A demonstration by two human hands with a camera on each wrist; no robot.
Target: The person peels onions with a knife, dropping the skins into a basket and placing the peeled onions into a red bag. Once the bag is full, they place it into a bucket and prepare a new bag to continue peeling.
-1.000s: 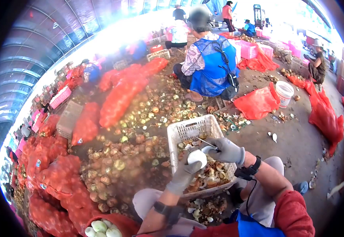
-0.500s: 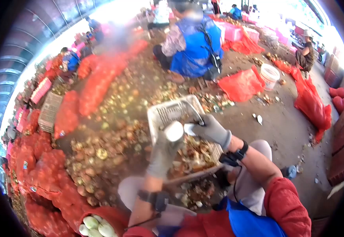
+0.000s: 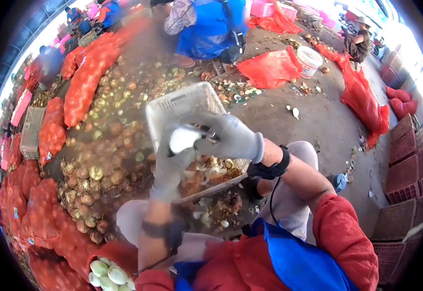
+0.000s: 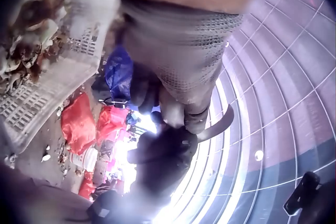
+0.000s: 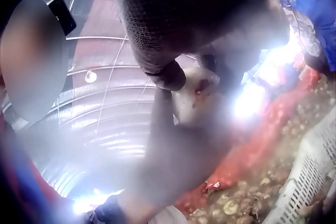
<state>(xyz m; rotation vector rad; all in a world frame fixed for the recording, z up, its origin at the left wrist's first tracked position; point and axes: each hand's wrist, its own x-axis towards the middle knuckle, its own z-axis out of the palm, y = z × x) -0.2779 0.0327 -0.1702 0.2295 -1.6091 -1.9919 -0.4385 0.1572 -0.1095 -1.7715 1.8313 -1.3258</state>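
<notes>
In the head view, a peeled white onion (image 3: 182, 139) is held in my gloved left hand (image 3: 166, 169), over the crate. My gloved right hand (image 3: 231, 137) is up against it, gripping a small knife whose curved blade (image 4: 219, 124) sticks out past the fingers in the left wrist view. A brownish spot marks the onion (image 5: 195, 97) in the right wrist view, with fingers of both hands around it. Below the hands stands a white slatted crate (image 3: 187, 95) with onion skins and scraps inside.
Loose unpeeled onions (image 3: 92, 182) cover the ground to the left, beside full red mesh sacks (image 3: 39, 206). Peeled onions (image 3: 108, 275) fill an open sack near my left leg. Ahead sits a person in a blue vest (image 3: 206, 31). A white bucket (image 3: 309, 62) stands right of a red sack (image 3: 271, 68).
The head view has tilted down and turned right. The right hand, apart from the onion half a second ago, is now against it. The onion stays in the left hand.
</notes>
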